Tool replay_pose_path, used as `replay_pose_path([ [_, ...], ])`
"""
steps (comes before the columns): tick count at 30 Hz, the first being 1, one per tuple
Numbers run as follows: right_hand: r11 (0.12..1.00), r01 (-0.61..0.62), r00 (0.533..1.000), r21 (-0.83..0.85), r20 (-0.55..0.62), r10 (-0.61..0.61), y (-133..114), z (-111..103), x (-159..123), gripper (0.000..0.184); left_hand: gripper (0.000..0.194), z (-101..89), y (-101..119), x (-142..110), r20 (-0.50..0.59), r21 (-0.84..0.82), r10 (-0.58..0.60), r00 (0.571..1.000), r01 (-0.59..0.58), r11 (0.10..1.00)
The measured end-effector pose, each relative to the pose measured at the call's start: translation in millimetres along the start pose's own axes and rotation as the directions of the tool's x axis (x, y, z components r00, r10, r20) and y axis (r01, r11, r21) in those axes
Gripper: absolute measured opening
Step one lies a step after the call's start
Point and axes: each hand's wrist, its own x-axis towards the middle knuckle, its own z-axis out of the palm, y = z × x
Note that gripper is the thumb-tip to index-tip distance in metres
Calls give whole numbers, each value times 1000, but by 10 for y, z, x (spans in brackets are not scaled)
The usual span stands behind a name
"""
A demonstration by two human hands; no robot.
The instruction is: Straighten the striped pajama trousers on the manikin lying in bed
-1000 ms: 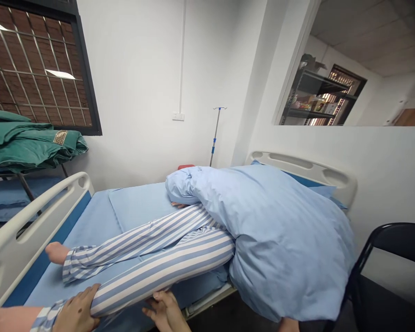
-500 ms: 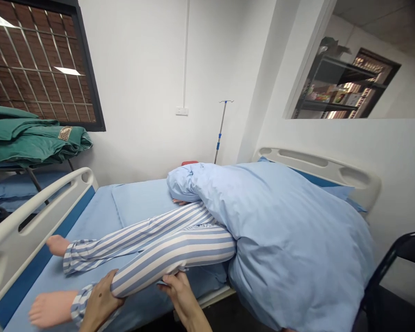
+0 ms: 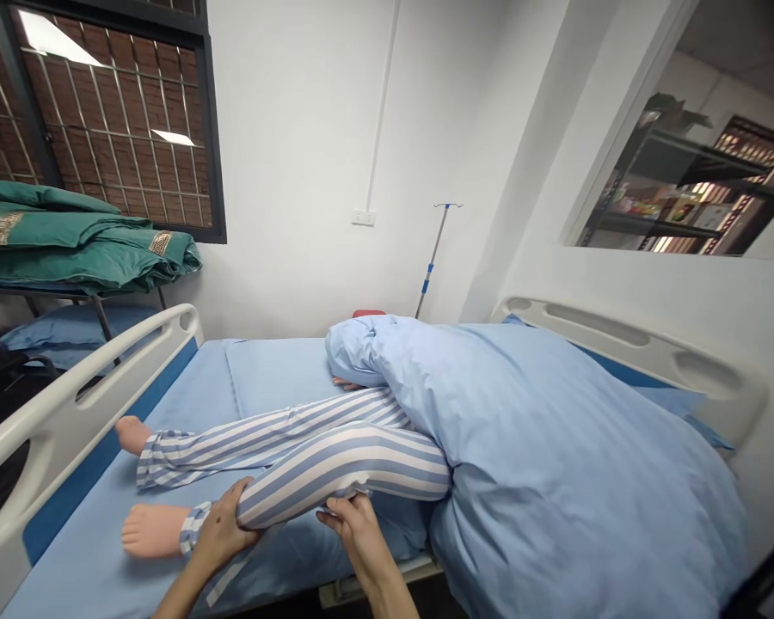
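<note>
Upper body hidden under a blue quilt (image 3: 542,447), dark object (image 3: 770,572) cut off lower right, left hand (image 3: 224,526) wrapped around a striped trouser leg (image 3: 322,481) on the bed (image 3: 280,370), grip partly unseen, right hand (image 3: 359,529) pinching the leg's underside.

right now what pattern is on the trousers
The trousers show blue and white stripes in the head view.

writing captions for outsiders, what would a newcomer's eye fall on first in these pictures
Probably the blue-and-white striped trousers across the middle of the bed, with the left hand on the near lower leg and the right hand at that leg's underside. Next comes the bulky light-blue duvet heaped over the bed's right side. Then the pile of folded green fabric by the barred window, far left.
</note>
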Motion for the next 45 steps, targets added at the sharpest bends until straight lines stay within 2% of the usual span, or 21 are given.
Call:
replay_pose_path([
  [3,999,-19,1000,38,21,18,14,-13,-22,36,76,22,-331,-5,-37,76,59,998,-56,996],
  [5,998,-19,999,60,32,17,32,-23,-29,34,64,27,-512,7,-1,182,31,1000,-30,983],
  [7,997,-9,999,73,47,6,52,-32,-32,32,57,12,-611,21,39,280,3,999,-14,960],
  [10,996,-3,999,92,48,-1,94,-32,-46,32,62,-98,-623,12,65,378,-13,998,-12,926],
  [14,989,-21,999,148,43,15,227,31,-79,36,66,-493,-565,-66,95,457,-28,995,-19,889],
  [18,958,-72,996,277,73,54,480,170,-94,30,62,-1092,-507,-174,60,543,-15,998,-20,839],
  [21,917,-137,986,375,139,91,702,268,-80,24,59,-1502,-372,-237,70,602,19,997,-58,796],
  [23,888,-182,978,422,173,119,840,310,-62,22,57,-1690,-236,-260,81,628,26,996,-71,775],
  [26,852,-232,969,469,187,161,1007,336,-37,18,53,-1821,-47,-274,103,639,15,995,-77,765],
  [30,854,-215,976,473,131,174,1118,333,-35,16,55,-1808,31,-306,137,642,-7,991,-83,762],
  [34,880,-216,976,424,118,183,1106,313,-69,17,61,-1735,-77,-362,168,666,-14,986,-103,739],
  [37,886,-233,972,401,134,195,1031,298,-101,18,61,-1652,-197,-377,145,657,-21,989,-81,750],
  [41,904,-196,978,381,138,154,832,276,-133,22,56,-1420,-338,-317,56,614,3,998,-36,789],
  [45,925,-135,983,355,164,80,532,229,-133,22,55,-1050,-413,-184,-26,538,-21,999,32,843],
])
